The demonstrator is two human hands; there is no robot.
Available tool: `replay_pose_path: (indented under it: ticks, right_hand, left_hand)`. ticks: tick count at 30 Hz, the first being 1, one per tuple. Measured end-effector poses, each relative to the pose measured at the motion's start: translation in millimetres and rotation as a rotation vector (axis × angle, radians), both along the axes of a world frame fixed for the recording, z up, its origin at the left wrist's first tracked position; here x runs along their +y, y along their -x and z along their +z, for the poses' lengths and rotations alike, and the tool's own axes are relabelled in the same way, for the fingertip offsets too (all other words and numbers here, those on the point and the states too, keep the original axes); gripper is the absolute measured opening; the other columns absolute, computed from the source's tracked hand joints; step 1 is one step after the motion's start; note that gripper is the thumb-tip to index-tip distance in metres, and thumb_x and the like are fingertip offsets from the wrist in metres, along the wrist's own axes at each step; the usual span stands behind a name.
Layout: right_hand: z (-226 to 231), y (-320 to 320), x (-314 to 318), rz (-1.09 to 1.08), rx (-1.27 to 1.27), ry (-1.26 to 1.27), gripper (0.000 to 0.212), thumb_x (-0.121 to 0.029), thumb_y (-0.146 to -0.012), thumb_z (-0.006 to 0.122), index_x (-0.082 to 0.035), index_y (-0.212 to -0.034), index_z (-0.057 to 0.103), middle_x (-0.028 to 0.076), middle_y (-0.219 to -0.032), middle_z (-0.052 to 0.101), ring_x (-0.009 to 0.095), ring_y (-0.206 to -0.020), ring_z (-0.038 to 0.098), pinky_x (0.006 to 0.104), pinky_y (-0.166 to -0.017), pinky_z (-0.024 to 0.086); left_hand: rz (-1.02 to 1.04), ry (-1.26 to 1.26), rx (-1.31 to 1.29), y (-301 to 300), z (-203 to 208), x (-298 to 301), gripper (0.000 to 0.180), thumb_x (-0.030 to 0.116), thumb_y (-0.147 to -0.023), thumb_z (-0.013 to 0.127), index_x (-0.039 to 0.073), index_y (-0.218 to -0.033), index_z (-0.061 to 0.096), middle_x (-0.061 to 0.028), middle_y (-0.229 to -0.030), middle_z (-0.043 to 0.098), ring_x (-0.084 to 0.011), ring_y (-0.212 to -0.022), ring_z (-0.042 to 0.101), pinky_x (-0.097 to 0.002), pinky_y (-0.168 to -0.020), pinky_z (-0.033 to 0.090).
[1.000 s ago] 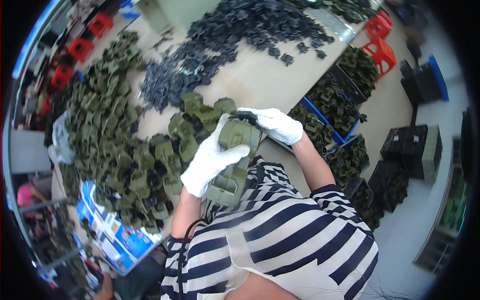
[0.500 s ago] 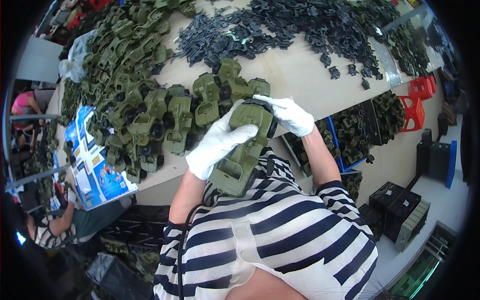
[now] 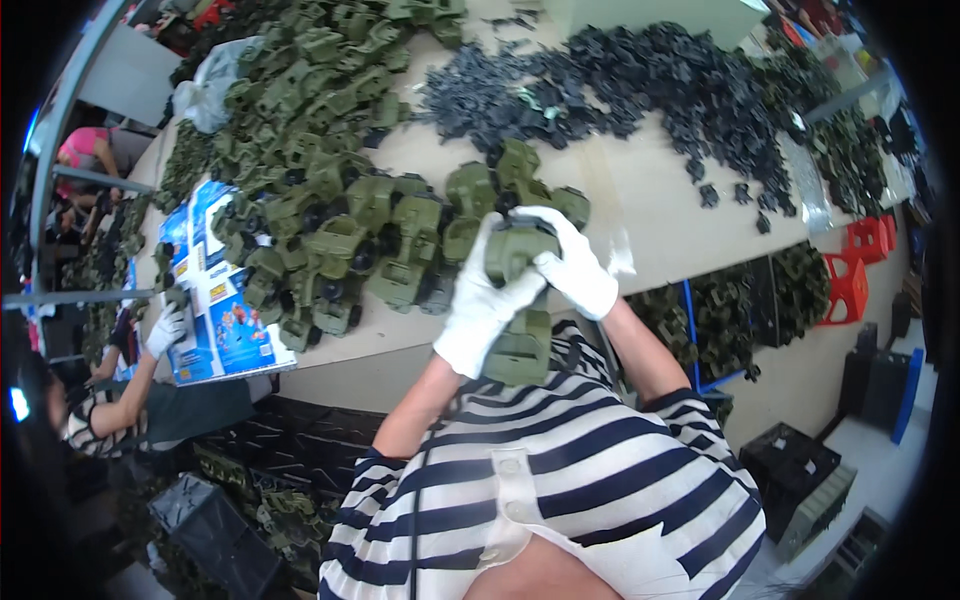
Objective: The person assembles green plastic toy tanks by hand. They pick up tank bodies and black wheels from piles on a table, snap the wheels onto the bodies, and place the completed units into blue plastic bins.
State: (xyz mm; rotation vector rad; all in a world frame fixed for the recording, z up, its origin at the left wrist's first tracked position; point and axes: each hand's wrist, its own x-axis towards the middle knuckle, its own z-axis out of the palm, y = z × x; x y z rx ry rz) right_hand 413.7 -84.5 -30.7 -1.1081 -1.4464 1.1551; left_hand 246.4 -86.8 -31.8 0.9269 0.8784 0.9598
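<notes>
The green toy truck (image 3: pixel 520 350) is sitting in the person's gloved hands, in front of the striped shirt, at the near edge of the table (image 3: pixel 645 200). The L hand (image 3: pixel 485 310) is gripping its left side, thumb lying across the top; the R hand (image 3: pixel 582 275) is closing round the far end, so both grips are clamping on it. It's looking like hard plastic: prob. light, stiff, not esp. fragile, maybe a bit slick under gloves. The solid sides are prob. giving the best hold; wheels may turn.

Containers: under the table, to the right, a blue-rimmed bin (image 3: pixel 691 320) is holding green & dark parts; just beside it, a black crate (image 3: pixel 763 290) is holding more of the same. Far left, a clear bag (image 3: pixel 212 90) is resting by the green pile (image 3: pixel 310 110); can't tell what's inside.
</notes>
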Motion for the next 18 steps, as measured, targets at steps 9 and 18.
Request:
replay_pose_path:
  ticks: [9, 18]
  right_hand:
    - [14.4, 50.8, -6.7, -0.102, -0.106, -0.285, 0.045, -0.006, -0.079, 0.063, -0.003, -0.124, 0.057, 0.019, -0.125, 0.054, 0.036, -0.118, 0.053, 0.0421, -0.102, 0.041]
    - [-6.3, 74.0, 4.1, -0.212, -0.008, -0.280, 0.028, -0.002, -0.086, 0.055, 0.000, -0.113, 0.060, 0.018, -0.105, 0.065, 0.031, -0.098, 0.064, 0.0375, -0.087, 0.050]
  left_hand:
    - [0.137, -0.512, 0.247, 43.4, -1.0, 7.9, 0.087, 0.062, -0.078, 0.071, 0.000, -0.133, 0.046, -0.0122, -0.127, 0.055, -0.0227, -0.119, 0.053, -0.0347, -0.103, 0.040]
    - [0.215, -0.707, 0.434, 51.7, -8.1, 18.9, 0.037, 0.026, -0.091, 0.059, -0.001, -0.116, 0.056, -0.0177, -0.107, 0.062, -0.0315, -0.096, 0.062, -0.0379, -0.086, 0.049]
